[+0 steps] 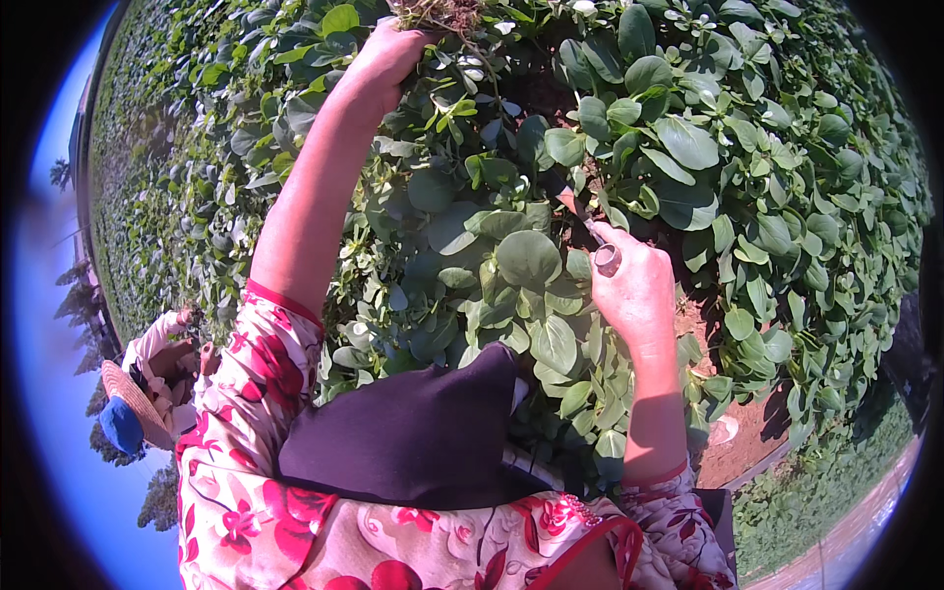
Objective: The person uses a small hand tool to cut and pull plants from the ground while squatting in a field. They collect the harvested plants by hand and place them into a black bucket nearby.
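Observation:
My left hand (391, 57) is stretched far forward at the top of the view, its fingers closed around a pulled weed (447, 14) with a brown, tangled root clump. Part of that clump is cut off by the picture's upper edge. Nearer to me on the right, my right hand (634, 290) grips a small knife by its round metal handle (608, 259). Its narrow blade (569, 201) points forward and left, down among the leaves, and the tip is hard to make out. Broad-leaved green plants (529, 258) grow thickly between and around both hands.
Low weeds with small leaves (457, 116) are mixed into the crop. Reddish bare soil (742, 438) shows at the lower right, beside a grassy strip (826, 492). At the far left another person wearing a straw hat (138, 403) bends over the plants.

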`<state>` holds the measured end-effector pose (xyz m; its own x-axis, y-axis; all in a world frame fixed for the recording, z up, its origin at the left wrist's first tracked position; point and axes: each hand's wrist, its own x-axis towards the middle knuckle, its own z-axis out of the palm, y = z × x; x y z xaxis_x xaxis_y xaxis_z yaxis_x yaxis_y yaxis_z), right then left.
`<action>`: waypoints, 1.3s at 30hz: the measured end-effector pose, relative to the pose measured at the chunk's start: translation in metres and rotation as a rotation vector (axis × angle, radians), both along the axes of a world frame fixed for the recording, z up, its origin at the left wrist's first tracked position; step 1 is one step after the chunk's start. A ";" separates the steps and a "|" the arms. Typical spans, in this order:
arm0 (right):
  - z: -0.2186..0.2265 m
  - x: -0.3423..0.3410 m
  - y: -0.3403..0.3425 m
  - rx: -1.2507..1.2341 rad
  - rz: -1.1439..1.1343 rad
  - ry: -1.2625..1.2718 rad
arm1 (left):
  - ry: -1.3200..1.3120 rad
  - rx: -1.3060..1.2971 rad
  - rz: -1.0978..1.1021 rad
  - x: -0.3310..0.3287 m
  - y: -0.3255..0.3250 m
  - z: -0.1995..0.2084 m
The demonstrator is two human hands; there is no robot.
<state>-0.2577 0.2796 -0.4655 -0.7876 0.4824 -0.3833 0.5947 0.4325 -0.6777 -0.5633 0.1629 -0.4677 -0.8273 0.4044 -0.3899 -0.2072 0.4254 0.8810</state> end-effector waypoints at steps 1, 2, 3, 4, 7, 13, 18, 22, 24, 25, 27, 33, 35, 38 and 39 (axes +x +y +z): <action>0.003 0.002 -0.001 -0.009 0.030 -0.025 | 0.061 -0.055 -0.066 0.003 0.001 -0.002; 0.001 0.002 -0.002 -0.004 0.015 -0.007 | -0.018 0.000 -0.101 0.009 0.007 -0.001; -0.003 0.001 -0.004 0.001 0.001 0.011 | 0.100 -0.120 -0.185 0.007 0.012 -0.011; -0.007 0.000 -0.006 0.007 -0.012 0.028 | 0.131 -0.218 -0.215 0.008 0.017 -0.016; -0.020 -0.022 -0.004 0.078 -0.101 0.273 | 0.245 -0.292 -0.293 -0.002 0.031 -0.034; -0.060 -0.080 0.004 0.032 -0.011 0.136 | 0.582 -0.887 -0.709 0.014 0.038 -0.029; -0.060 -0.073 0.000 -0.018 0.030 0.066 | 0.734 -1.033 -0.886 0.046 0.023 -0.070; -0.063 -0.045 -0.010 -0.050 -0.036 0.126 | 0.739 -1.036 -0.880 0.034 0.016 -0.085; -0.069 -0.051 -0.016 -0.118 -0.085 0.153 | 0.600 -1.084 -0.935 0.030 0.023 -0.077; -0.073 -0.063 -0.017 -0.145 -0.084 0.146 | 0.612 -1.104 -0.920 0.028 0.025 -0.074; -0.109 -0.096 -0.020 -0.074 -0.055 0.224 | 0.644 -1.133 -0.903 0.028 0.033 -0.070; -0.118 -0.113 -0.019 0.227 0.248 0.238 | 0.776 -1.122 -0.755 0.024 0.021 -0.071; -0.088 -0.102 -0.020 0.241 0.189 0.249 | 0.622 -1.162 -0.739 0.019 0.021 -0.060; -0.057 -0.065 -0.013 0.136 0.031 0.161 | 0.523 -1.097 -0.640 0.009 0.006 -0.047; -0.055 -0.054 -0.012 0.103 -0.060 0.182 | 0.509 -1.051 -0.598 0.007 -0.003 -0.045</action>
<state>-0.3118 0.2676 -0.5204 -0.8078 0.5600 -0.1838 0.4936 0.4723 -0.7303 -0.5566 0.1599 -0.5131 -0.7740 0.4539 -0.4414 0.5069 0.8620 -0.0025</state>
